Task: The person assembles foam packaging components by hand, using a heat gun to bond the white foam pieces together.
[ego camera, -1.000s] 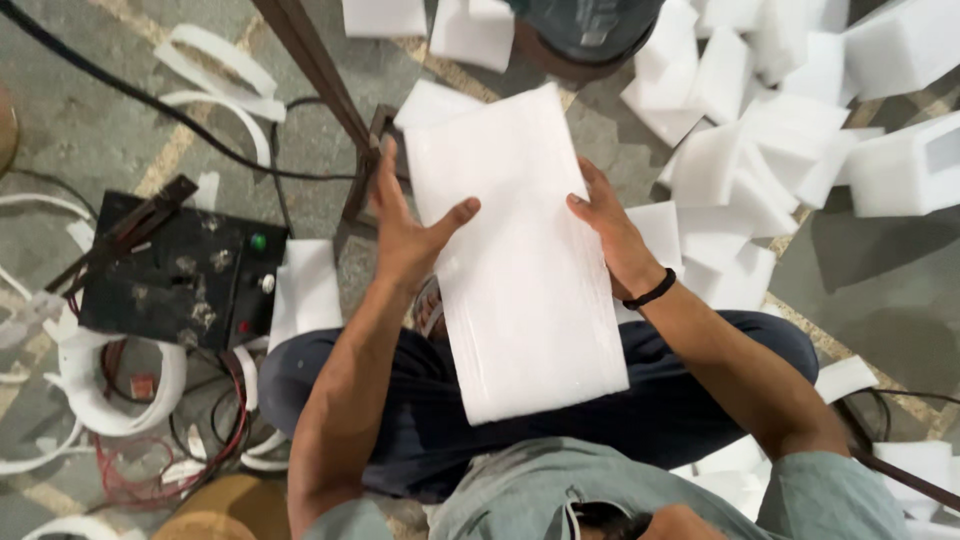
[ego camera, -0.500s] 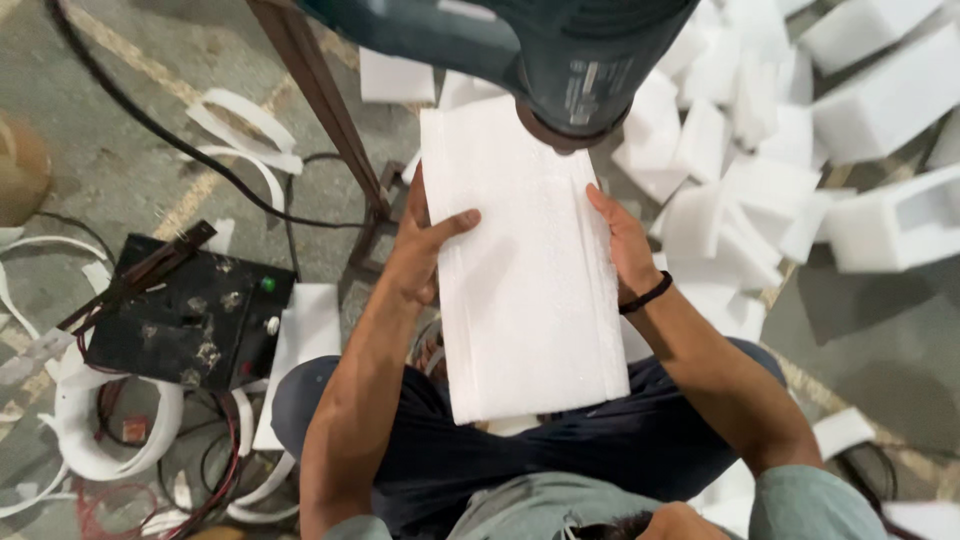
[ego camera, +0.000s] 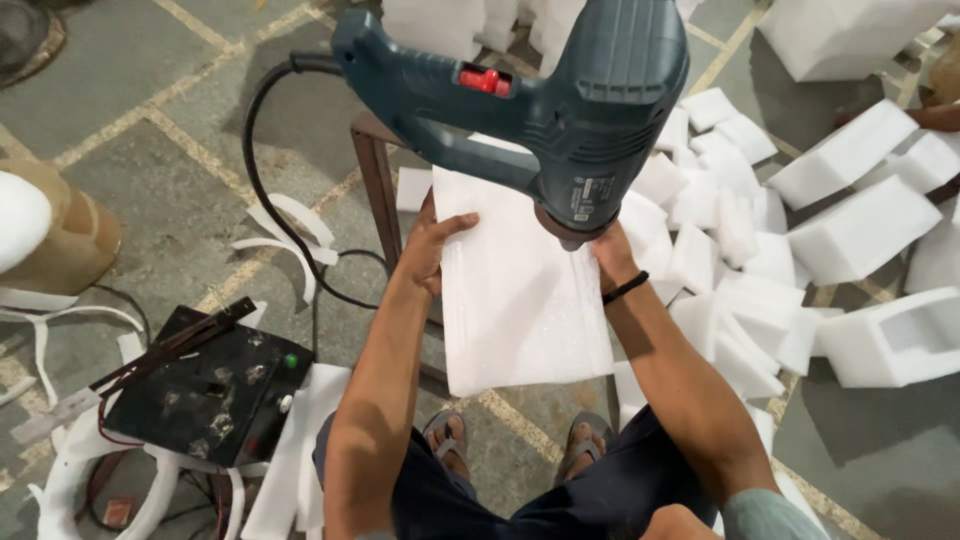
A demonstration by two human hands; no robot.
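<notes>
Step in hand, I judge: steadying the foam slab [ego camera: 520, 290] flat on the stand [ego camera: 380, 190], centre frame. Left hand [ego camera: 432, 245] grips its 9 o'clock edge, fingers spread; right hand [ego camera: 610, 255] at 3 o'clock, fingers hidden behind the heat gun [ego camera: 560, 90], grip unclear. Next calls for even pressure. Offcuts [ego camera: 860, 230] crowd 3 o'clock; control box [ego camera: 210, 385] at 8.

We stand on a grey tiled floor [ego camera: 150, 130] with pale joint lines. At three o'clock white foam blocks [ego camera: 860, 230] lie heaped on it. At eight o'clock a black control box [ego camera: 210, 390] rests among curled foam strips [ego camera: 290, 235], and a black cable [ego camera: 262, 200] loops toward ten o'clock.
</notes>
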